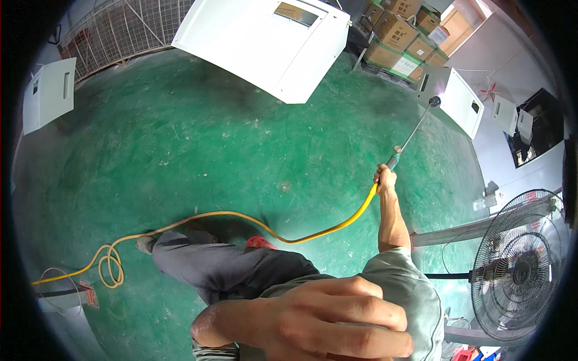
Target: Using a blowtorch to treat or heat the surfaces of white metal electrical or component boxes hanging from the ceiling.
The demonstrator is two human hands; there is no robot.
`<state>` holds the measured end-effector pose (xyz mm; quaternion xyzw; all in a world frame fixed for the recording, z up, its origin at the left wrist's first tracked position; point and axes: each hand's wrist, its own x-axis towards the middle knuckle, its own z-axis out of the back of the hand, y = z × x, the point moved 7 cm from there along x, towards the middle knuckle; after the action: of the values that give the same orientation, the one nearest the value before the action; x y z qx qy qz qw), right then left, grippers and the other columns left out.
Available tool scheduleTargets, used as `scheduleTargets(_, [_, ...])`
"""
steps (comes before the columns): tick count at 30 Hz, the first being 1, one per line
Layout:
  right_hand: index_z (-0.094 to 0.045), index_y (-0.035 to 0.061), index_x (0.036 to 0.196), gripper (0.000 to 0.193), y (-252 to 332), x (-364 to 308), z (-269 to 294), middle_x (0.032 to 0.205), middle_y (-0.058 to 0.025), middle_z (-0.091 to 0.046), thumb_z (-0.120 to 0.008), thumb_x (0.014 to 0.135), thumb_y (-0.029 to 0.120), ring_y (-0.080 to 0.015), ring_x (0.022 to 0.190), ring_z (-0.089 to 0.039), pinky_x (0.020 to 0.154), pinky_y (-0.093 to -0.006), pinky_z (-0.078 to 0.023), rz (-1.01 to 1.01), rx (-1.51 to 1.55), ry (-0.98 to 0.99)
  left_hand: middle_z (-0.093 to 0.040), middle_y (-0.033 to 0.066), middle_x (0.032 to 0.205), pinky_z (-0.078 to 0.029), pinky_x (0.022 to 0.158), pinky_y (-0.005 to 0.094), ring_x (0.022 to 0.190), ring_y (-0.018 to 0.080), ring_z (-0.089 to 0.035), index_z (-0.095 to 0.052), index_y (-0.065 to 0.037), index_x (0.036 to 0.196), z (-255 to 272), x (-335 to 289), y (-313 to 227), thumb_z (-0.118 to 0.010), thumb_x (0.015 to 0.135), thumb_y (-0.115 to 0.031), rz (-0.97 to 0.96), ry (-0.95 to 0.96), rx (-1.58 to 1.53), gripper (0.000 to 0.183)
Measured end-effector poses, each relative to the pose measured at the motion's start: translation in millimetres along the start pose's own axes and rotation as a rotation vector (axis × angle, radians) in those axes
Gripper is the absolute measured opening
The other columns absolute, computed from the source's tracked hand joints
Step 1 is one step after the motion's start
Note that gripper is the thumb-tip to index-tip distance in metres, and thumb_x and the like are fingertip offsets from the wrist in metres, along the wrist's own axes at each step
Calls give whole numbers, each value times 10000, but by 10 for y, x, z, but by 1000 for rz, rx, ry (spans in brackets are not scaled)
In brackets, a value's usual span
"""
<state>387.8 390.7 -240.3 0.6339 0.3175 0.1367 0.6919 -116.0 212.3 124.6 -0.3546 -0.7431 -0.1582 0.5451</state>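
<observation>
My right hand (pixel 385 178), arm stretched ahead to the right, is closed around the handle of a gas torch (pixel 414 133). Its long thin tube ends in a round dark head right by a hanging white metal panel (pixel 462 103), where a small violet glow shows; I cannot tell whether they touch. A yellow hose (pixel 325 232) runs from the handle across the floor to the left. Close to the camera, my left hand (pixel 331 322) is raised over my chest with bent fingers. Its fingertips and anything inside them are hidden.
A large white panel (pixel 259 45) hangs ahead, another white panel (pixel 51 93) at far left. Cardboard boxes (pixel 394 31) are stacked at the back right. A black fan (pixel 521 271) stands near my right side. The hose lies looped near my feet on the green floor (pixel 198 138).
</observation>
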Motion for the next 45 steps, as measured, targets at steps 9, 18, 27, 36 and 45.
scheduleTargets(9, [-464, 80, 875, 171, -496, -1114, -65, 598, -10, -445, -626, 833, 113, -140, 393, -436, 346, -298, -374, 86, 17, 63, -677, 161, 833, -575, 614, 353, 714, 302, -684, -619, -27, 776, 321, 75, -191, -659, 924, -82, 165, 9, 257, 163])
scheduleTargets(18, [-444, 125, 957, 219, -381, -2454, -242, 593, 17, -452, -653, 899, 89, -103, 406, -435, 353, -270, -346, 205, -52, 406, -685, 121, 929, -566, 793, 335, 843, 203, -682, -646, 17, 964, 1661, -1157, -434, -665, 912, 32, 555, -499, 696, 57])
scheduleTargets(27, [-500, 95, 917, 190, -591, -3352, -554, 579, 3, -495, -673, 863, 38, -105, 415, -452, 374, -289, -338, 15, -421, 896, -703, 25, 821, -500, 684, 235, 719, 69, -610, -700, -11, 958, 2657, -2570, -1100, -726, 898, -82, 917, -699, 1145, 97])
scheduleTargets(36, [-486, 52, 960, 169, -414, -3756, -858, 619, -48, -530, -621, 862, 25, -119, 402, -438, 364, -304, -331, -150, -357, 1044, -691, 32, 749, -497, 639, 261, 662, 82, -600, -713, -13, 910, 2765, -2868, -1384, -740, 862, -89, 1017, -630, 1378, 93])
scheduleTargets(45, [-480, 81, 950, 199, -604, -3700, -681, 594, -17, -500, -646, 853, 26, -109, 405, -427, 363, -303, -322, -286, -491, 1028, -688, 9, 783, -493, 671, 254, 711, 66, -594, -698, -11, 925, 2828, -2848, -1365, -729, 883, -81, 1032, -561, 1407, 87])
